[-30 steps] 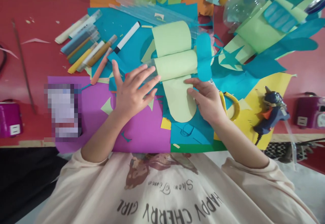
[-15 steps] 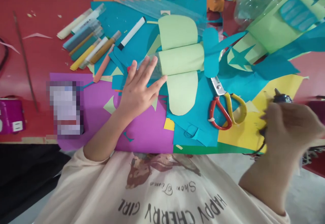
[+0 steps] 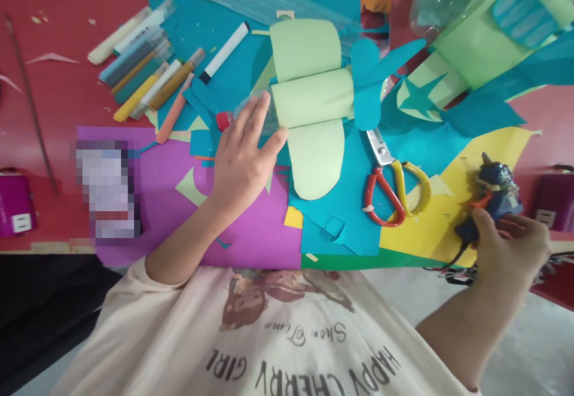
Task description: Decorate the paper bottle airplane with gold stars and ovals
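Observation:
My left hand (image 3: 244, 160) lies over the neck end of a clear plastic bottle (image 3: 266, 122), fingers across its top and thumb on the near side. The bottle's red cap (image 3: 223, 122) pokes out to the left. Light green paper (image 3: 316, 100) wraps the bottle's body, with rounded green flaps on both sides. Blue paper pieces (image 3: 368, 85) stand at its right end. Far right, a dark blue glue gun (image 3: 497, 186) rests on yellow paper (image 3: 430, 234). My right hand (image 3: 511, 243) is at its near side, thumb and fingers apart, the fingertips partly hidden.
Scissors (image 3: 381, 151) with red and yellow handles lie right of centre. Several markers (image 3: 143, 61) are grouped at upper left. A blurred-out phone (image 3: 110, 189) lies on purple paper (image 3: 251, 234). Another green-and-blue paper craft (image 3: 470, 55) sits at upper right.
My right hand has moved back toward me from over the glue gun, uncovering it. The red cap shows more clearly beside my left hand. The view has shifted slightly.

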A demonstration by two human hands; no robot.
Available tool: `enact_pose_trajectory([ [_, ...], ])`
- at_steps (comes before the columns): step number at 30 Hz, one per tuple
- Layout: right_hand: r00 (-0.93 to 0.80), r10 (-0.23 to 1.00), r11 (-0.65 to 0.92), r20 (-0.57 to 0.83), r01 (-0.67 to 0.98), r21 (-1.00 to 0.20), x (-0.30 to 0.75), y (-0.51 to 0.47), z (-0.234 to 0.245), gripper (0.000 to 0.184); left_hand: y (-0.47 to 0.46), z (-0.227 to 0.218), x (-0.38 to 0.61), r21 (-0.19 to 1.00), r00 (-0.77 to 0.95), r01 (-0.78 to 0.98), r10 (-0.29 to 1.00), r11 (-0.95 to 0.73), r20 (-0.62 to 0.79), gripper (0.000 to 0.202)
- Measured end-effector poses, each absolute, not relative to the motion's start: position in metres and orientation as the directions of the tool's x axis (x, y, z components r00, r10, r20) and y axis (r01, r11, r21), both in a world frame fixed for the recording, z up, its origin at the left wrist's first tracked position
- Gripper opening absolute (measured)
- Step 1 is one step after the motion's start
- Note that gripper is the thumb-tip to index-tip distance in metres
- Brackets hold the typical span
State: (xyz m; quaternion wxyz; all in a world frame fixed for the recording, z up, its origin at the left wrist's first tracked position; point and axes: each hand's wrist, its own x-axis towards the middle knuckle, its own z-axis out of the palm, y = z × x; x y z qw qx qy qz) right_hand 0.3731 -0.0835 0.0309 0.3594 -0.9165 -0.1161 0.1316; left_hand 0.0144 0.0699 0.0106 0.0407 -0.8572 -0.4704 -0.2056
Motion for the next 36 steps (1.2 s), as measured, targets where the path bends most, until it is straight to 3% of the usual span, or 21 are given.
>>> enact_pose_trajectory([
  [1,0.967,0.243,-0.714,-0.078,0.123,-0.689,0.375,-0.083,0.026,0.029,0.073,0.011,0.012,0.116,0.486,0.816,0.781,-0.566,0.393,0.028],
  [4,0.984,0.178,-0.616,-0.008,0.105,-0.781,0.379,-0.085,0.015,0.014,0.083,0.012,0.004,0.162,0.517,0.781,0.770,-0.603,0.373,0.038],
  [8,0.981,0.188,-0.360,0.045,0.111,-0.926,0.378,-0.084,0.014,0.007,0.095,0.012,-0.003,0.245,0.456,0.812,0.837,-0.530,0.301,0.047],
  [10,0.971,0.231,-0.246,-0.067,-0.008,-0.969,0.375,-0.080,0.019,0.006,0.098,0.011,-0.003,0.249,0.469,0.809,0.841,-0.532,0.272,0.047],
  [13,0.790,0.460,-0.169,-0.405,-0.370,-0.913,0.366,-0.070,0.028,0.034,0.101,0.012,-0.003,0.239,0.490,0.809,0.841,-0.537,0.230,0.046],
  [14,0.723,0.525,-0.138,-0.449,-0.448,-0.883,0.362,-0.067,0.032,0.038,0.101,0.013,-0.004,0.229,0.500,0.808,0.837,-0.543,0.220,0.045],
  [16,0.639,0.582,-0.153,-0.503,-0.522,-0.839,0.351,-0.060,0.038,0.030,0.102,0.014,-0.005,0.209,0.523,0.801,0.825,-0.561,0.212,0.043],
  [21,0.569,0.626,-0.422,-0.533,-0.326,-0.846,0.320,-0.044,0.049,0.035,0.103,0.011,-0.014,0.245,0.564,0.749,0.787,-0.615,0.251,0.046],
  [24,0.377,0.683,-0.534,-0.625,-0.325,-0.780,0.300,-0.029,0.054,0.028,0.102,0.007,-0.018,0.271,0.556,0.739,0.786,-0.616,0.271,0.050],
  [31,0.119,0.869,-0.447,-0.481,-0.232,-0.864,0.260,0.003,0.055,0.019,0.099,0.002,-0.019,0.302,0.547,0.722,0.781,-0.623,0.302,0.051],
  [36,0.014,0.915,-0.399,-0.402,-0.104,-0.911,0.244,0.011,0.049,0.020,0.098,0.001,-0.019,0.336,0.540,0.682,0.757,-0.649,0.367,0.050],
])
